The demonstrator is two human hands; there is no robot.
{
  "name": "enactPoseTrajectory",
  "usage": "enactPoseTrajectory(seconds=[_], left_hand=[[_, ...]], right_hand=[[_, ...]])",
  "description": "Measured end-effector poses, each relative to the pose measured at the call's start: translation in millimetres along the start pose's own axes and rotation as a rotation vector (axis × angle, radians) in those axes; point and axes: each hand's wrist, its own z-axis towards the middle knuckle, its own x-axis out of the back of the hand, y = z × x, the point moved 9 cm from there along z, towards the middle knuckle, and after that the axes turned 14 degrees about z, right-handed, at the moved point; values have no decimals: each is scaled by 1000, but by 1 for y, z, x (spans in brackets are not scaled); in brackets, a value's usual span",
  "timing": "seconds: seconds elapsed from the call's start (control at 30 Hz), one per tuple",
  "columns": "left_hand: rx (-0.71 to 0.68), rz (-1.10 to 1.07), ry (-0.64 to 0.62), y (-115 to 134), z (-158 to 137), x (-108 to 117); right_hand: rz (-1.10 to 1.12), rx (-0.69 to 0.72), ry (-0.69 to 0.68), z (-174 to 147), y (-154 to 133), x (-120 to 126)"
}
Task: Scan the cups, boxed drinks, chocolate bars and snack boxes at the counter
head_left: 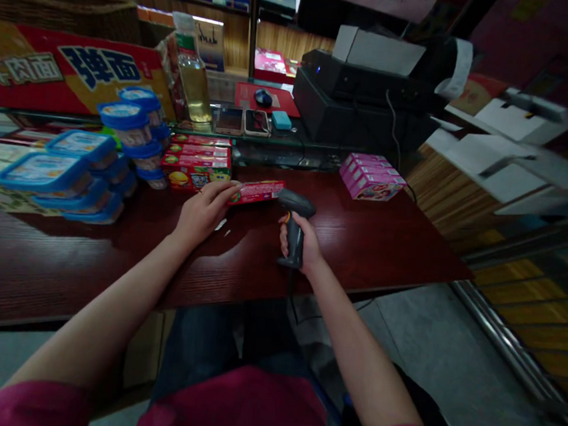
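Observation:
My right hand (306, 243) is wrapped around the handle of a dark grey barcode scanner (298, 208), its head tilted to the left. Beside it, my left hand (207, 207) grips the left end of a small red box (256, 193) lying low over the brown table (362, 240). The scanner's head is close to the box's right end; I cannot tell whether they touch. Just behind my left hand stands a row of similar red boxes (196, 158) with a burger picture. Small white scraps (220, 224) lie under my left hand.
Blue-lidded tubs (67, 172) are stacked at the left. A row of pink boxes (372, 178) stands at the back right. Behind are a bottle (194, 80), a phone (257, 123), a mouse (263, 97) and a black receipt printer (367, 80). The scanner's cable (292, 294) hangs over the front edge.

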Motion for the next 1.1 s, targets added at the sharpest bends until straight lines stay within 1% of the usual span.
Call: enactPoseTrajectory(seconds=[0.27, 0.4, 0.53, 0.63, 0.73, 0.8, 0.97, 1.03, 1.1], left_hand=[[-7, 30, 24, 1, -2, 4], [-4, 29, 10, 0, -2, 2], [-10, 20, 25, 2, -2, 4], [3, -24, 27, -2, -5, 6], [30, -105, 34, -14, -12, 12], [63, -136, 53, -29, -19, 18], [163, -132, 80, -73, -39, 35], [187, -134, 80, -86, -45, 39], [213, -92, 85, -92, -47, 42]], right_hand=[[8, 69, 10, -1, -3, 3], [14, 65, 4, -2, -3, 2], [22, 51, 25, -3, -2, 5], [30, 55, 22, -3, -2, 5], [34, 67, 15, -5, -4, 5], [32, 65, 10, -6, -3, 4], [14, 58, 12, -6, -1, 6], [5, 59, 13, -5, 0, 7], [-4, 62, 7, -4, 0, 7]])
